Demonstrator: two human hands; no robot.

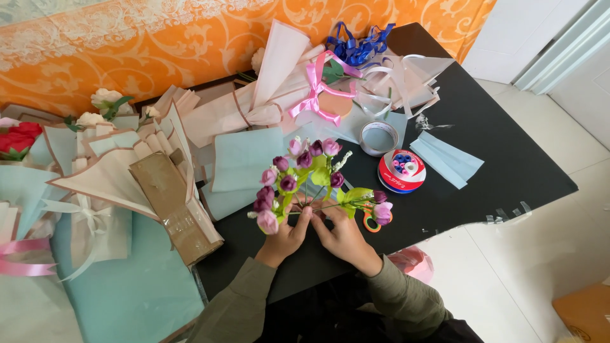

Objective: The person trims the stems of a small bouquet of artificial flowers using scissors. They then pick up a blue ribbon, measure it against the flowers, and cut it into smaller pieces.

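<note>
Both hands meet at the near edge of the black table, working on a small bunch of flowers. The left hand has its fingers pinched around the lower stems, and the right hand closes on the same stems just beside it, so the bunch is gripped by both at its base. The purple and pink buds fan out on the far side of the hands, with one bloom stretching off to the right; the stems run roughly near to far, heads pointing away from the person.

The bunch looks light and springy, with thin stems that would bend easily and heads that could crush if squeezed. The sensible place to hold it is low on the gathered stems, where the hands are now, not up among the buds.

Orange-handled scissors lie touching the right hand's far side, partly hidden under leaves. Farther right sits a red spool, and beyond it a roll of tape. A folded sheet of pale blue paper lies to the right of the spool. On the far side lies a wrapped bouquet tied with a pink bow, with blue ribbon behind it. I think the brown piece at the left is cardboard, though it is hard to be sure.
</note>
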